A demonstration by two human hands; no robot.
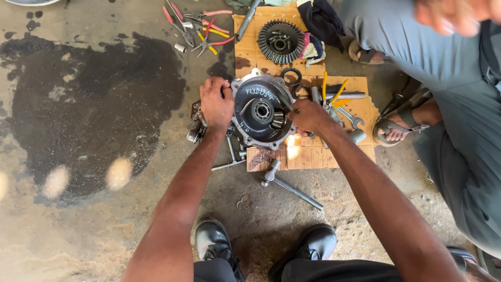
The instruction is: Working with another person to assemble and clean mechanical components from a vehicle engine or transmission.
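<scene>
Cast-metal differential housing (259, 110), dark and round with a bolted flange, is lying on a cardboard sheet (308, 151) spread over the concrete floor (94, 230). The left hand (216, 104) is gripping the housing's left rim, fingers curled over the edge. The right hand (309, 115) is closing around a thin tool (286, 104) whose tip is reaching toward the central bore; the tool's kind cannot be told.

Risk, as judged: the housing is sitting partly off the cardboard's left edge, so a hard push could be tipping it onto loose parts beneath. A wide oil stain (88, 109) is lying just to the left, and a slick grip could be letting the rim slip.

Room is tight. Pliers (201, 26) are lying above left, a ring gear (280, 41) directly above, spanners (349, 119) just to the right, and a long-handled socket wrench (292, 187) below. A second person's sandalled foot (399, 125) is resting near the cardboard's right edge. Open floor is lying only to the lower left.
</scene>
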